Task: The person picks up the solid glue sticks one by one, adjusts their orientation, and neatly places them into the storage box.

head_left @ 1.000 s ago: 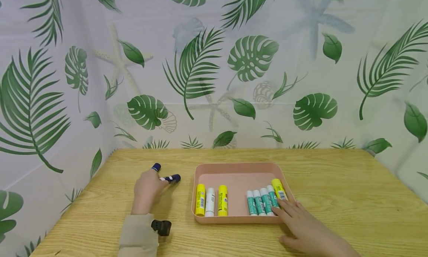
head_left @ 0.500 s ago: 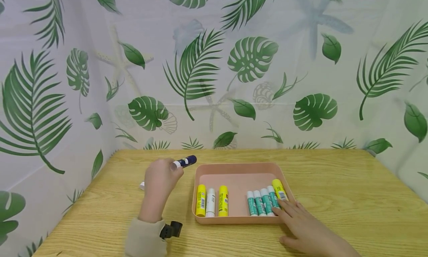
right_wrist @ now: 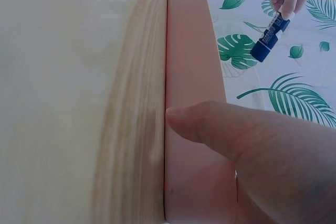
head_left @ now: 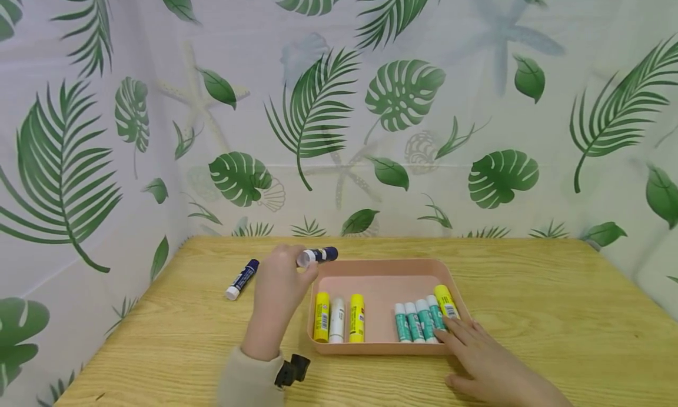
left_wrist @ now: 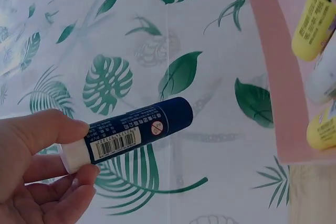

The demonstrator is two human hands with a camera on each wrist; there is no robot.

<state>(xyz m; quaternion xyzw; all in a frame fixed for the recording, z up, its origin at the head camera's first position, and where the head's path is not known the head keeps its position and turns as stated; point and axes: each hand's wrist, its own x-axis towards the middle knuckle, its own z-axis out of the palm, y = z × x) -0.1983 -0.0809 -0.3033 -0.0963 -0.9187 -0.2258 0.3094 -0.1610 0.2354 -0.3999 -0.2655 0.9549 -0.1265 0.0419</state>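
Observation:
My left hand (head_left: 278, 289) pinches a dark blue glue stick (head_left: 323, 254) by its white end, between thumb and fingers. The glue stick is raised over the back left corner of a pink tray (head_left: 378, 349), its blue end pointing right. In the left wrist view, a barcode label shows on the glue stick (left_wrist: 142, 129). My right hand (head_left: 484, 360) rests on the tray's front right corner with fingers extended; the right wrist view shows its thumb (right_wrist: 199, 121) against the tray's outer wall. A second blue glue stick (head_left: 243, 279) lies on the table, left of my left hand.
At the tray's left lie a yellow glue stick (head_left: 321, 317), a white one (head_left: 337, 320) and another yellow one (head_left: 357, 319). Several small green-and-white sticks (head_left: 418, 322) and a yellow glue stick (head_left: 446, 301) line its right side. A leaf-patterned sheet (head_left: 339, 101) hangs behind the wooden table (head_left: 529, 277).
My left hand has lifted one blue glue stick off the table and carried it right to the tray, leaving the other blue one lying in view. My right hand has stayed at the tray corner.

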